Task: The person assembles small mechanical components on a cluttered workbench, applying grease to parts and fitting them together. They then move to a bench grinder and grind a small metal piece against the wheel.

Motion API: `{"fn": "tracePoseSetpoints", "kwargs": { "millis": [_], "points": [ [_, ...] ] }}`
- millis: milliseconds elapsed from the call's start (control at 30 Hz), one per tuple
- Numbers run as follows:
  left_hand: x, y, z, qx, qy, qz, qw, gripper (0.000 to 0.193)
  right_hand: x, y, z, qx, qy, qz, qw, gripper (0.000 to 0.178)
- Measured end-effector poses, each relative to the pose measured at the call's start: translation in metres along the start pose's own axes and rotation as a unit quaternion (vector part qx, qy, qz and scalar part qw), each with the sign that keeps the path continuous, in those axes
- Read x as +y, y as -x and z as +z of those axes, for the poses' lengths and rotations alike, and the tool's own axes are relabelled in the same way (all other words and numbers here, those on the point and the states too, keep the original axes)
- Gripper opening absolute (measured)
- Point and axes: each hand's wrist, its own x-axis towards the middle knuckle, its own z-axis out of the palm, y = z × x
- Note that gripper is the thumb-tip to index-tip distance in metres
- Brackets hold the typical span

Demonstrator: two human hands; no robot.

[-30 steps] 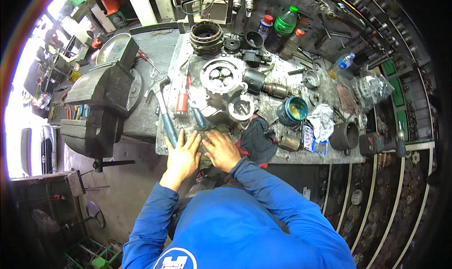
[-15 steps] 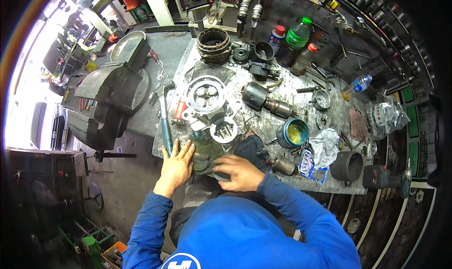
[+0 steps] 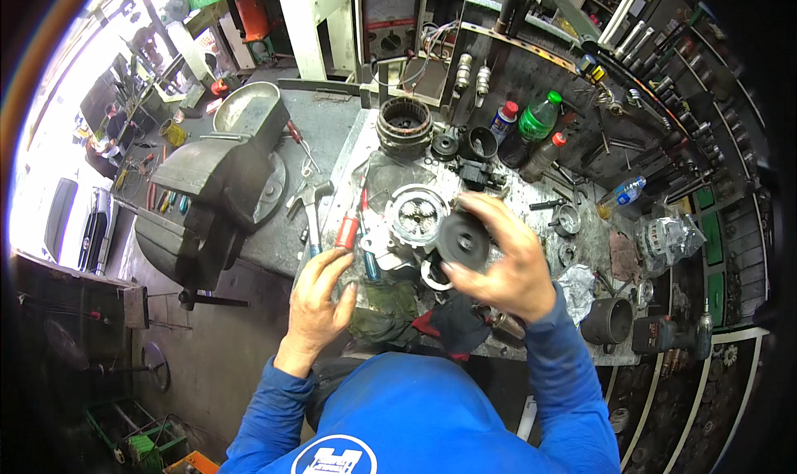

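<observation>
Between the thumb and fingers of my right hand (image 3: 516, 262) is a dark round disc with a small central hub (image 3: 462, 241). It hangs above the bench, over the lower right of a pale metal housing (image 3: 418, 217) with a round opening, and hides part of it. My left hand (image 3: 317, 304) has its fingers extended and holds nothing I can see. Its fingertips are at the lower end of a red-handled screwdriver (image 3: 347, 232); contact cannot be told. Beside them lie a hammer (image 3: 312, 212) and another tool with a teal handle (image 3: 370, 265).
A green cloth (image 3: 382, 310) and a dark cloth (image 3: 462, 326) lie at the near bench edge. A large vise (image 3: 203, 183) stands left. Behind the housing are a ringed stator (image 3: 404, 127) and several bottles, including a green-capped one (image 3: 540, 119). A drill (image 3: 652, 334) lies right.
My right hand has risen from the near bench edge to above the housing, with the dark disc in it. My left hand has come off the green cloth. The head view has shifted.
</observation>
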Motion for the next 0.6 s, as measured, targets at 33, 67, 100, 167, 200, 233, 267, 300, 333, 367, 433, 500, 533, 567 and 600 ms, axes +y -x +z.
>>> {"fn": "tracePoseSetpoints", "kwargs": {
  "millis": [33, 67, 100, 167, 200, 233, 267, 300, 333, 367, 433, 500, 533, 567, 600],
  "points": [
    [0.002, -0.012, -0.001, 0.015, 0.027, 0.007, 1.000, 0.046, -0.004, -0.020, 0.011, -0.008, 0.028, -0.035, 0.999, 0.074],
    [0.004, -0.022, -0.001, 0.029, 0.059, 0.006, 0.998, 0.046, -0.006, -0.037, 0.021, -0.004, 0.055, -0.069, 0.996, 0.072],
    [0.006, -0.031, -0.001, 0.038, 0.074, 0.014, 0.996, 0.045, -0.009, -0.047, 0.028, -0.033, 0.061, -0.057, 0.996, 0.073],
    [0.009, -0.046, 0.001, 0.056, 0.119, 0.015, 0.991, 0.043, -0.011, -0.061, 0.040, -0.047, 0.072, -0.059, 0.995, 0.074],
    [0.010, -0.050, 0.001, 0.059, 0.130, 0.017, 0.990, 0.042, -0.011, -0.065, 0.045, -0.055, 0.069, -0.049, 0.995, 0.074],
    [0.011, -0.052, 0.002, 0.049, 0.142, 0.008, 0.989, 0.043, -0.012, -0.066, 0.048, -0.062, 0.064, -0.037, 0.995, 0.075],
    [0.011, -0.054, 0.002, 0.043, 0.159, -0.003, 0.986, 0.043, -0.013, -0.066, 0.048, -0.071, 0.061, -0.015, 0.996, 0.075],
    [0.011, -0.055, 0.002, 0.036, 0.178, -0.013, 0.983, 0.043, -0.013, -0.066, 0.047, -0.070, 0.073, -0.025, 0.995, 0.077],
    [0.010, -0.057, 0.001, 0.028, 0.176, -0.008, 0.984, 0.043, -0.014, -0.063, 0.042, -0.070, 0.087, -0.024, 0.993, 0.079],
    [0.009, -0.058, 0.000, 0.029, 0.177, -0.003, 0.984, 0.043, -0.015, -0.059, 0.037, -0.068, 0.100, -0.033, 0.992, 0.081],
    [0.010, -0.063, -0.001, 0.024, 0.187, 0.006, 0.982, 0.043, -0.014, -0.054, 0.025, -0.037, 0.114, -0.021, 0.993, 0.069],
    [0.010, -0.074, 0.003, 0.029, 0.171, 0.001, 0.985, 0.044, -0.009, -0.050, 0.016, -0.015, 0.116, 0.029, 0.993, 0.059],
    [0.013, -0.078, 0.007, 0.014, 0.260, -0.089, 0.961, 0.046, -0.005, -0.049, 0.014, -0.020, 0.091, 0.090, 0.992, 0.046],
    [0.013, -0.088, 0.012, -0.007, 0.282, -0.142, 0.949, 0.051, 0.001, -0.050, 0.014, -0.029, 0.063, 0.141, 0.988, 0.044],
    [0.012, -0.099, 0.019, -0.008, 0.337, -0.164, 0.927, 0.054, 0.007, -0.053, 0.015, -0.034, -0.021, 0.187, 0.982, 0.045]
  ]
}}
